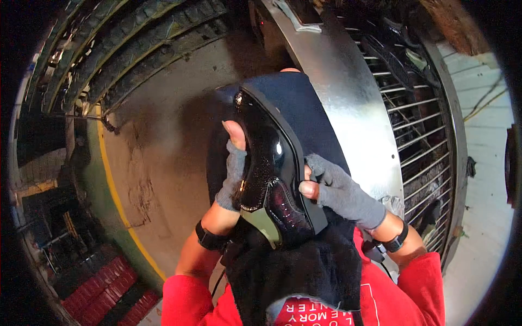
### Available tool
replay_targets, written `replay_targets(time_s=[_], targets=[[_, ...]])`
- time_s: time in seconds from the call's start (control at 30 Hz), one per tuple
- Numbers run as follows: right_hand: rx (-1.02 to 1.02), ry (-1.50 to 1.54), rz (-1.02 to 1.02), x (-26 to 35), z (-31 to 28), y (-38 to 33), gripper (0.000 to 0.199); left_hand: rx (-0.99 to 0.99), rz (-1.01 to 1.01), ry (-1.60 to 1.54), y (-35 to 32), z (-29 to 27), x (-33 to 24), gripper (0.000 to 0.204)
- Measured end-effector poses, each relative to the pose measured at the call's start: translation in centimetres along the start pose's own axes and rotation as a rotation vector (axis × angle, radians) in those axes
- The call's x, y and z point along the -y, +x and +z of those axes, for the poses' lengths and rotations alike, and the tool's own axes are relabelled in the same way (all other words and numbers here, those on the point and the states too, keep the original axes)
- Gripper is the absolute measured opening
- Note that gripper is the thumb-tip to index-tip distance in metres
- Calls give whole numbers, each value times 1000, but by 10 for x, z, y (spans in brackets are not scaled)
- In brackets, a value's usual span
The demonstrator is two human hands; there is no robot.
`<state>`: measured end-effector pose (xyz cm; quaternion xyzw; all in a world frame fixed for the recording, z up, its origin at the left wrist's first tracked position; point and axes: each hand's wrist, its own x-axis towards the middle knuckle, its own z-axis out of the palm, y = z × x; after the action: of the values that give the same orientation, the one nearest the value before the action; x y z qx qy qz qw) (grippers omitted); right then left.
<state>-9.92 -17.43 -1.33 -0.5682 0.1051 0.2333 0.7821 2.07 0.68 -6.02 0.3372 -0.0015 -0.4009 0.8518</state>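
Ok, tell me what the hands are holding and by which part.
Both hold a glossy black panel: left hand grips its left edge, right hand its right edge, near the lower end.

Stained concrete floor [163, 146] left of hands, yellow line [117, 201] along it. Tyres [125, 38] stacked upper left. Steel panel [348, 108] and wire rack [418, 136] right. Red crates [106, 293] lower left.

glossy black panel [266, 163] | grey fingerless gloves [342, 193] | red sleeves [418, 288] | yellow floor stripe [117, 201]
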Motion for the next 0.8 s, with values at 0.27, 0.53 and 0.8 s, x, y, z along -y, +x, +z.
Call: replay_targets(time_s=[0.27, 0.53, 0.8], targets=[[-185, -38, -540, 27, 18, 25, 92, -9, 69, 363, -25, 44, -13, 107], [-255, -424, -645, 49, 44, 13, 80, -176, 247, 452, -61, 29, -5, 95], [-229, -570, -644, 88, 42, 20, 64, -216, 369, 671, -68, 43, -9, 87]])
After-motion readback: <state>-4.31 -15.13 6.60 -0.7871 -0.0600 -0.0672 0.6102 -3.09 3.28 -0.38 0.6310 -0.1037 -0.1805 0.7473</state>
